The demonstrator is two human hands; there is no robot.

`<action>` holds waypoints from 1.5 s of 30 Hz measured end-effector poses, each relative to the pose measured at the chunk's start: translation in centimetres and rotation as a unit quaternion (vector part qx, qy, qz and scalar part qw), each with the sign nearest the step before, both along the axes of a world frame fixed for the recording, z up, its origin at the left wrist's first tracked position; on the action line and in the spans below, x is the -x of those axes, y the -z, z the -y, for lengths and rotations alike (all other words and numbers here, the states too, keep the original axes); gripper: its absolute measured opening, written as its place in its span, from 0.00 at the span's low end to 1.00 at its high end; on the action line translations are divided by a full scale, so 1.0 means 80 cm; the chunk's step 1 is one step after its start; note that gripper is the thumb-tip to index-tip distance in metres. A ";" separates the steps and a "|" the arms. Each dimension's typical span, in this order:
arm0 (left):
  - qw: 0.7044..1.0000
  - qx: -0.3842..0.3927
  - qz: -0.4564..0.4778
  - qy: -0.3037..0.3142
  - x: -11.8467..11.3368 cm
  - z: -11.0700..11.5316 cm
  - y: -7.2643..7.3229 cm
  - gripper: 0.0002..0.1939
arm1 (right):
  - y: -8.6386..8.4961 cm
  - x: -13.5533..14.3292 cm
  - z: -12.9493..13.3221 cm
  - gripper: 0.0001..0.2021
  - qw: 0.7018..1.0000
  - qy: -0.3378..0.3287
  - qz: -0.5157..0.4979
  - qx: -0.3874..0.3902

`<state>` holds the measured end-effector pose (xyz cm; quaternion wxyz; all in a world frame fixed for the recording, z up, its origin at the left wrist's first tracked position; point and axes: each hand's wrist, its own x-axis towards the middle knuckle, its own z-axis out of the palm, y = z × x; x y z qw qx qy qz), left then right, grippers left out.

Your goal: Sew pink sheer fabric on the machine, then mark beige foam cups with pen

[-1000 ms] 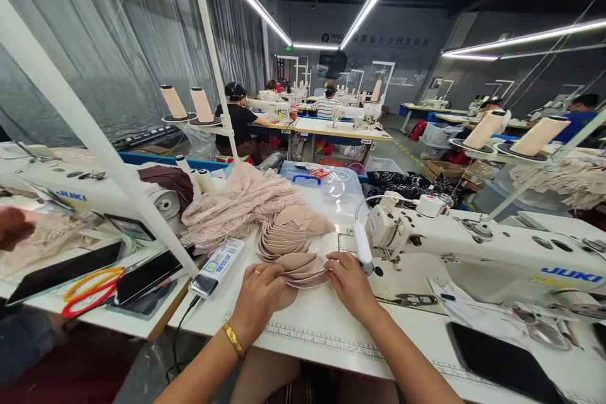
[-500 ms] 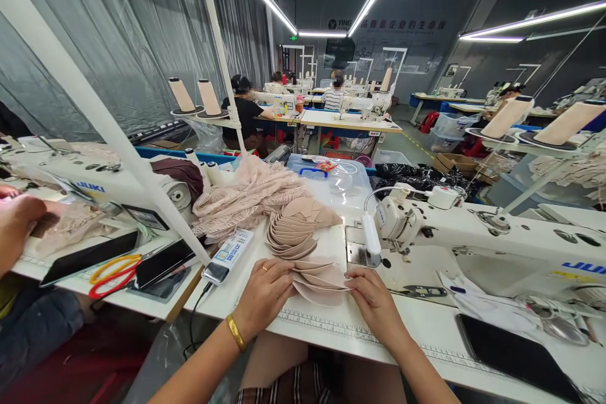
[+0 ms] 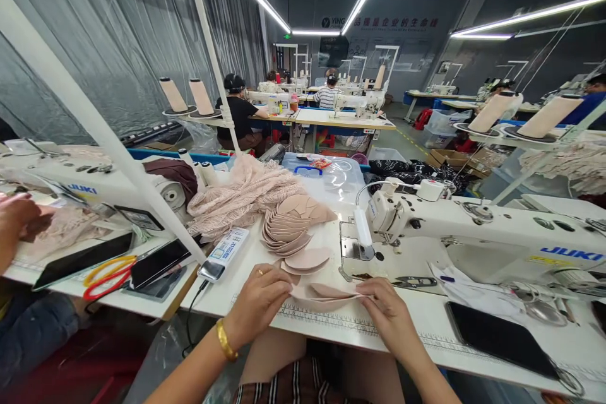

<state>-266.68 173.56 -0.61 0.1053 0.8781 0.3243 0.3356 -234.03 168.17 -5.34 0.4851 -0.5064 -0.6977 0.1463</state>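
Note:
Near the front edge of the white table, my left hand pinches the left end of some beige curved fabric pieces. The right end of the same pieces is between the thumb and fingers of my right hand. They stretch between both hands over the printed ruler strip. Just behind lies a loose beige piece, and farther back a fanned stack of beige pieces rests beside crumpled pink lace. The sewing machine stands to the right, its needle area behind my right hand.
A white device with a cable lies left of my left hand. Scissors and a phone lie farther left, near another person's hand. A black phone sits at right. A clear plastic box stands behind the lace.
Both hands have drawn the held pieces toward the front edge, away from the stack. A loose piece now lies apart behind them. The whole view has shifted slightly.

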 end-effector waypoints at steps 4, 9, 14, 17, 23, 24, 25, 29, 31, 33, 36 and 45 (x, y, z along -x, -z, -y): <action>0.942 0.329 0.058 -0.008 0.049 0.009 -0.013 0.11 | 0.006 -0.038 0.023 0.16 0.982 0.060 -0.065 0.164; 0.857 0.478 0.138 -0.135 0.094 0.010 -0.008 0.26 | 0.029 -0.067 0.034 0.24 0.953 0.123 -0.065 0.270; 0.836 0.461 0.211 -0.210 0.095 0.009 -0.012 0.31 | 0.014 -0.057 0.026 0.24 0.964 0.200 0.122 0.127; 0.826 0.469 0.229 -0.213 0.087 0.008 -0.017 0.32 | -0.010 -0.027 0.011 0.16 0.970 0.167 0.174 -0.043; 0.847 0.459 0.235 -0.130 0.076 0.004 -0.020 0.28 | -0.025 0.065 -0.036 0.11 0.980 -0.023 0.180 -0.077; 0.852 0.456 0.231 -0.113 0.076 0.003 -0.019 0.26 | -0.022 0.076 -0.045 0.12 0.979 -0.030 0.186 -0.077; 0.858 0.449 0.227 -0.104 0.077 0.001 -0.019 0.25 | -0.019 0.085 -0.053 0.12 0.978 -0.034 0.189 -0.075; 0.883 0.400 0.203 -0.140 0.084 -0.009 -0.013 0.25 | -0.014 0.093 -0.075 0.14 0.982 -0.037 0.176 -0.063; 0.887 0.382 0.193 -0.170 0.086 -0.016 -0.008 0.26 | -0.021 0.087 -0.076 0.13 0.986 -0.044 0.153 -0.054; 0.892 0.367 0.184 -0.188 0.085 -0.021 -0.001 0.25 | -0.033 0.076 -0.072 0.12 0.989 -0.064 0.127 -0.043; 0.910 0.324 0.150 -0.210 0.079 -0.027 0.008 0.21 | -0.056 0.056 -0.059 0.09 0.990 -0.100 0.096 -0.012; 0.960 0.171 0.090 -0.203 0.055 -0.006 0.006 0.18 | -0.062 0.109 -0.048 0.10 0.959 -0.199 -0.070 0.189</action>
